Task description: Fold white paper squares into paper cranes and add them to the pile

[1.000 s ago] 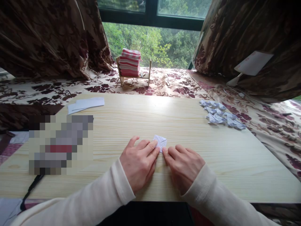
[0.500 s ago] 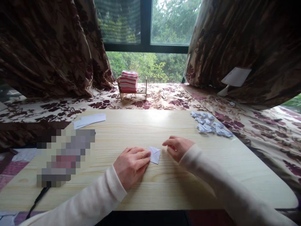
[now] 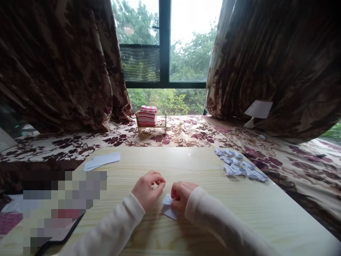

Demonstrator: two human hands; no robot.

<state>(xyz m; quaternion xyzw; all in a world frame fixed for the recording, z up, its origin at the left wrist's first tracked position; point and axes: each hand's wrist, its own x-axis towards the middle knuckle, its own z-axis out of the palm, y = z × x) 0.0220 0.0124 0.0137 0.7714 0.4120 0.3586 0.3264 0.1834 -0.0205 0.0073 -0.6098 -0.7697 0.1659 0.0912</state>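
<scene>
A small folded piece of white lined paper (image 3: 168, 210) is near the front of the light wooden table (image 3: 202, 177). My right hand (image 3: 181, 195) grips it, fingers curled over its upper right part. My left hand (image 3: 147, 189) hovers just left of the paper, thumb and fingertips pinched together, with nothing I can see in them. Both arms wear cream sleeves.
A heap of several folded paper pieces (image 3: 238, 165) lies at the table's right back edge. Flat white paper sheets (image 3: 102, 160) lie at the left back. A blurred-out object (image 3: 61, 202) covers the front left. Behind are a patterned cloth, a small wooden rack with striped fabric (image 3: 148, 116), curtains and a window.
The camera tilted up. My left hand lifted off the folded paper and pinched shut. My right hand came back from the right and took hold of the paper.
</scene>
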